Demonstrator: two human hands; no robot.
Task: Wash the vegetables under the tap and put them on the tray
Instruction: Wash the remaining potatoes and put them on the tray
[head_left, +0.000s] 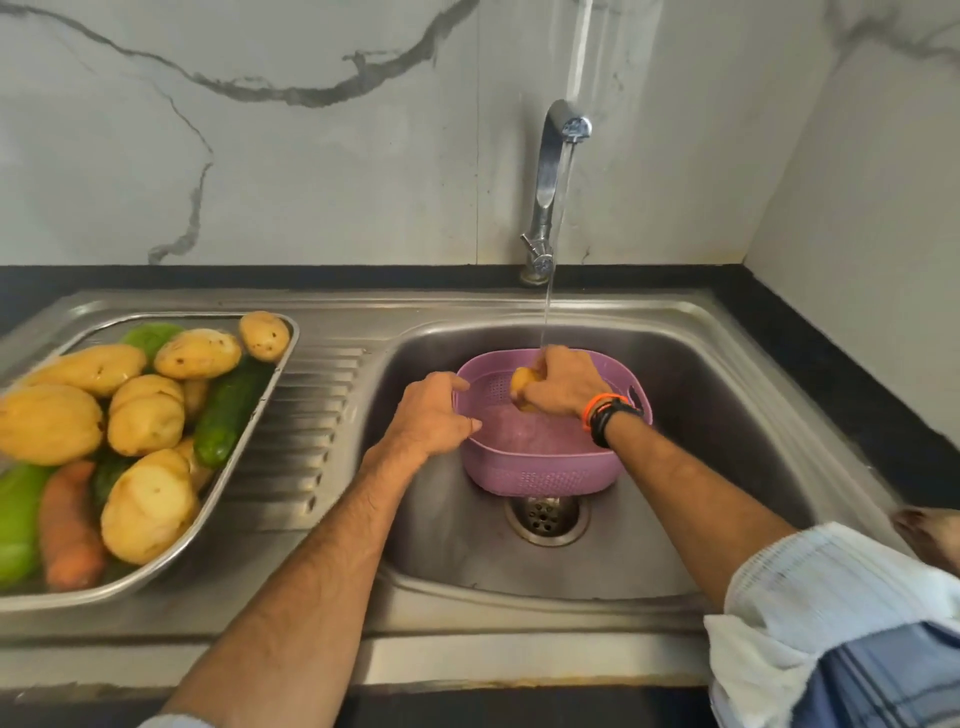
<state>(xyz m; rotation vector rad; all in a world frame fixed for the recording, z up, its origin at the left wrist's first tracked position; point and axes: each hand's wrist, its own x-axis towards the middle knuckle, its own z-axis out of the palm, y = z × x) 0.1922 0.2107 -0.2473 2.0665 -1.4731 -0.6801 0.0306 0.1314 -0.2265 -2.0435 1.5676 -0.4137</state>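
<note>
A purple perforated basket (540, 467) stands in the steel sink (727, 415), over the drain. My left hand (434, 413) grips the basket's left rim. My right hand (563, 382) holds a yellow potato (521, 384) above the basket's back part, right under the thin stream falling from the tap (553, 182). On the drainboard to the left lies a steel tray (249, 447) heaped with several potatoes (148, 504), a dark cucumber (228, 410), a carrot (67, 525) and light green vegetables (18, 519).
A marble-patterned wall rises behind the sink, and another wall closes the right side. A black counter strip (831, 364) runs along the back and right. The round drain (545, 517) shows in front of the basket. A ribbed drainboard (306, 415) separates tray and basin.
</note>
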